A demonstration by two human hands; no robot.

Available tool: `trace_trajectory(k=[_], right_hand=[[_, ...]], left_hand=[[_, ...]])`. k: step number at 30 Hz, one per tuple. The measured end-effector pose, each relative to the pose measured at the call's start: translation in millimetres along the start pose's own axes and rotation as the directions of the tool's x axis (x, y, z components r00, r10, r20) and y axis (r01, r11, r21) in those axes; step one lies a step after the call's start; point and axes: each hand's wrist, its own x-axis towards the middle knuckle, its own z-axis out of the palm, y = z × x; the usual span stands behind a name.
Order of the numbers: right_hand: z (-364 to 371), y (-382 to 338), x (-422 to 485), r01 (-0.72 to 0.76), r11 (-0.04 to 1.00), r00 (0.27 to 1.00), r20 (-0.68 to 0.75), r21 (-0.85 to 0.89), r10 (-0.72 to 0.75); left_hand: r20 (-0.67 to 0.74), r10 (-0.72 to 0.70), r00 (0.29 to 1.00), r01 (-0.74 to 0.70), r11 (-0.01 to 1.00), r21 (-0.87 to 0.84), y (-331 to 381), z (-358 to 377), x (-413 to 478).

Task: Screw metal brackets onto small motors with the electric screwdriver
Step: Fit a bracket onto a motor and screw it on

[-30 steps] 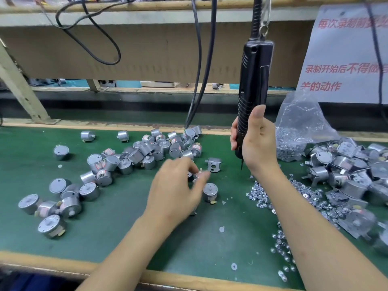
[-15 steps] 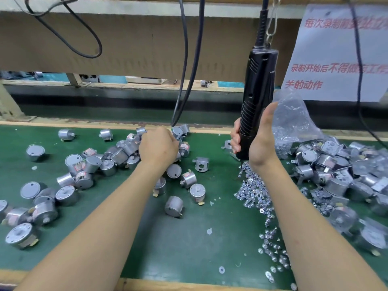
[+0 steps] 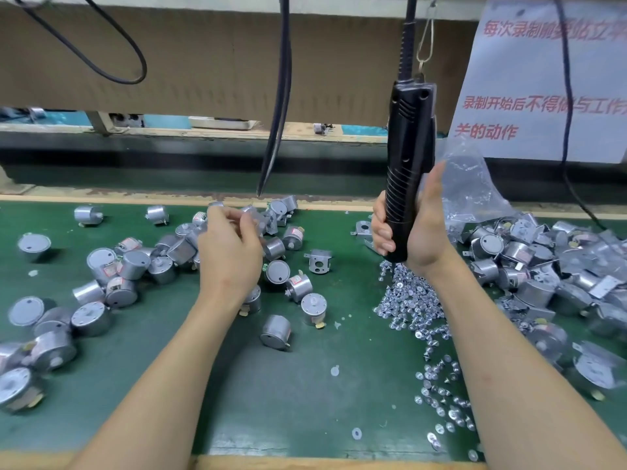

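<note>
1. The right hand (image 3: 419, 232) is raised upright above the worktop (image 3: 305, 385), forearm rising from the lower right. Its fingers (image 3: 383, 232) are wrapped round the ribbed lower grip of the electric screwdriver (image 3: 409, 147), with the thumb lying straight up the far side.
2. The electric screwdriver hangs nearly vertical from a hook and cable. Its lower end is just above the heap of screws (image 3: 407, 300).
3. The left hand (image 3: 230, 256) reaches forward, back of the hand up, over the loose motors (image 3: 135, 266). Its fingers are curled toward the thumb at the far edge of the pile. They are blurred, so I cannot tell whether they pinch anything.
4. A single bracket (image 3: 319, 261) lies between the two hands.
5. The bracketed motors (image 3: 543, 266) are heaped at the right beside a plastic bag (image 3: 475, 188).
</note>
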Motion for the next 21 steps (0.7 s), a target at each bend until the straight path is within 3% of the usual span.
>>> trace_trajectory(k=[4,10,21], right_hand=[[-2,0,-1,-0.020,1.000,0.999,0.030,-0.008,0.020],[-1,2,-2,-0.032,0.999,0.999,0.043,-0.001,0.032],[4,5,-2,-0.061,0.998,0.996,0.067,-0.022,0.062]], left_hand=[[0.056,-0.061,0.997,0.061,0.998,0.014,-6,-8,-7],[0.101,0.001,0.995,-0.005,0.999,0.043,-5,-11,-13],[0.131,-0.001,0.991,0.011,0.997,-0.079,0,-11,-19]])
